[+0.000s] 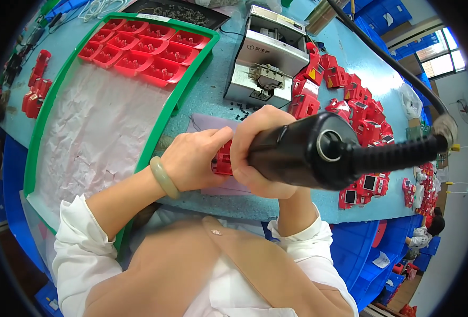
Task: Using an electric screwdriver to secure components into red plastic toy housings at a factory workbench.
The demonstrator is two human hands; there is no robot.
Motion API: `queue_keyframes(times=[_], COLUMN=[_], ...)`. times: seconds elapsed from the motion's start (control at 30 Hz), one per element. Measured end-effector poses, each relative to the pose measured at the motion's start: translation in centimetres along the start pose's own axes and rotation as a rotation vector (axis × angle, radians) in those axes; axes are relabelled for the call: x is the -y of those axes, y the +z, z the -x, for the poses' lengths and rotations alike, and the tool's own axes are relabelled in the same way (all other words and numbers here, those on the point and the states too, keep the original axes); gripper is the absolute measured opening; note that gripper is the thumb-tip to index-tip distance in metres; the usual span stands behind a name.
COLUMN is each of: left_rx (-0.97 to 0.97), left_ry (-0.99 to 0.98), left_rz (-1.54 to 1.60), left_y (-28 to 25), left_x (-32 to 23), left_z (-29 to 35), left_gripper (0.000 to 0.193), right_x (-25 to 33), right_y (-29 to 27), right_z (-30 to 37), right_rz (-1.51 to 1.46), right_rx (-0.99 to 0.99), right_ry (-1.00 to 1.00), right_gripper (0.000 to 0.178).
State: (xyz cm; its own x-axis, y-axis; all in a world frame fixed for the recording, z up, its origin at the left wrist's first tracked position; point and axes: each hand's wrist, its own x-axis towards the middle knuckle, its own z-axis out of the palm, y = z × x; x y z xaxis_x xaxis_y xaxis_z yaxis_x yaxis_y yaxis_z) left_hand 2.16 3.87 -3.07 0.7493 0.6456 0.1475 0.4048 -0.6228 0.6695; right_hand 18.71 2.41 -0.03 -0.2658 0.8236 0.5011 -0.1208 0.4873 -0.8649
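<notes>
My right hand [250, 148] is wrapped around a black corded power screwdriver [300, 150], its cable end toward me and its tip hidden below my fingers. My left hand [189, 158], with a pale bangle at the wrist, is closed on a red plastic housing [223, 162]. Only a strip of that housing shows between my two hands. It sits over a pinkish sheet [221, 188] on the blue-green table. Whether the screwdriver tip touches the housing cannot be seen.
Left of my hands, a green-rimmed tray [162, 134] holds rows of red housings [157, 68] at its far end. A metal screw feeder [268, 58] stands ahead, small dark screws beside it. Red assembled units [358, 105] are heaped on the right. A thick cable [398, 66] arches overhead.
</notes>
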Motion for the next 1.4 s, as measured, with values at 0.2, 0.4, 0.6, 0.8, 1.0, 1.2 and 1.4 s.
queue_keyframes(times=[0.2,0.4,0.6,0.8,1.0,1.2,1.4], left_rx=[-0.029,-0.002,-0.004,0.022,-0.044,0.052,-0.013], left_ry=[-0.049,-0.054,-0.074,-0.072,-0.017,-0.163,-0.016], left_rz=[-0.012,-0.015,-0.019,-0.063,-0.017,0.018,-0.011], left_y=[0.0,0.1,-0.1,0.4,1.0,0.1,0.7], left_x=[-0.4,-1.4,0.1,0.7,0.6,-0.5,1.0], left_z=[0.4,0.3,0.5,1.2,1.3,1.0,1.3], left_gripper=[0.047,0.050,0.050,0.051,0.045,0.047,0.051], right_x=[5.4,1.0,1.7,6.5,3.2,1.7,0.1], right_y=[-2.6,-5.7,-4.3,1.6,2.7,3.8,3.7], right_z=[-3.0,-6.2,-6.4,-2.2,0.0,0.1,0.0], right_rz=[-0.268,0.253,0.209,0.089,0.305,0.058,0.236], right_rx=[-0.431,-0.618,-0.456,-0.503,-0.429,-0.402,-0.302], right_ry=[-0.263,-0.246,-0.075,-0.007,0.004,0.033,-0.062], right_gripper=[0.027,0.030,0.030,0.029,0.028,0.030,0.030])
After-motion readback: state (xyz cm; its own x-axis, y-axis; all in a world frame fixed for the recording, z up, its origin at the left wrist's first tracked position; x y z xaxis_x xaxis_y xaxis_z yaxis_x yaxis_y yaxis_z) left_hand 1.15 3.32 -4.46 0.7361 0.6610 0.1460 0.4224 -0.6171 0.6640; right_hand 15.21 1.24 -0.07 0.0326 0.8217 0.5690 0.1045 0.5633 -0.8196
